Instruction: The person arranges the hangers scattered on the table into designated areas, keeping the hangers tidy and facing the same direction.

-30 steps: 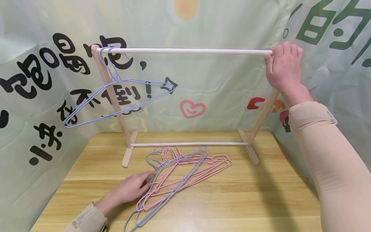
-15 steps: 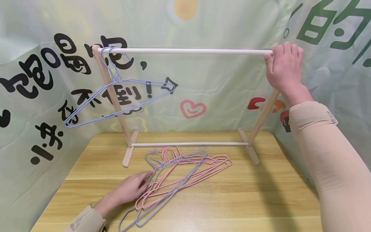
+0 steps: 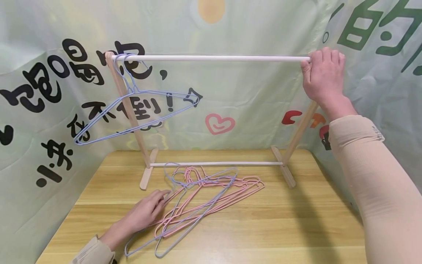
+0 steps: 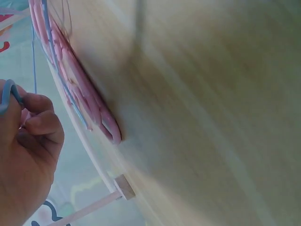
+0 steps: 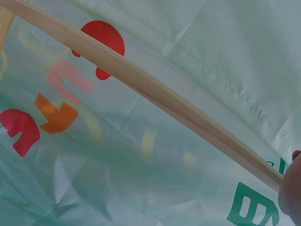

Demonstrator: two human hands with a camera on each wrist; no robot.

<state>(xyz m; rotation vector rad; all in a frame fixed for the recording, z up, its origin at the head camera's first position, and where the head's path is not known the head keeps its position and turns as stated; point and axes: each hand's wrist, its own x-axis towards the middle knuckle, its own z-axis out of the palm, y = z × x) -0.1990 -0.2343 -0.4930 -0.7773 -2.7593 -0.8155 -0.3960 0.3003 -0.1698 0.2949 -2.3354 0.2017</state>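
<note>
My left hand point(image 3: 145, 212) pinches a blue wire hanger point(image 3: 130, 253) at the left of a hanger pile. In the left wrist view, a bent piece of its blue wire shows between thumb and curled fingers. Several pink hangers point(image 3: 253, 177) lie stacked on the table, with another blue hanger point(image 3: 197, 222) across them. Up at the top right corner of a wooden rack, my right hand point(image 3: 324, 75) grips the end of the white rod point(image 3: 214, 58). Blue hangers point(image 3: 165, 116) hang from the rod's left end.
The rack's left post point(image 3: 130, 110) and right post point(image 3: 301, 126) stand on wooden feet, joined by a low white bar point(image 3: 217, 163) behind the pile. A printed cloth point(image 3: 257, 110) encloses the wooden table point(image 3: 263, 234) at the back and sides.
My left hand has drawn back to the left with the blue hanger, which has shifted away from the pile, its hook now over the low bar in view. The right hand stays put.
</note>
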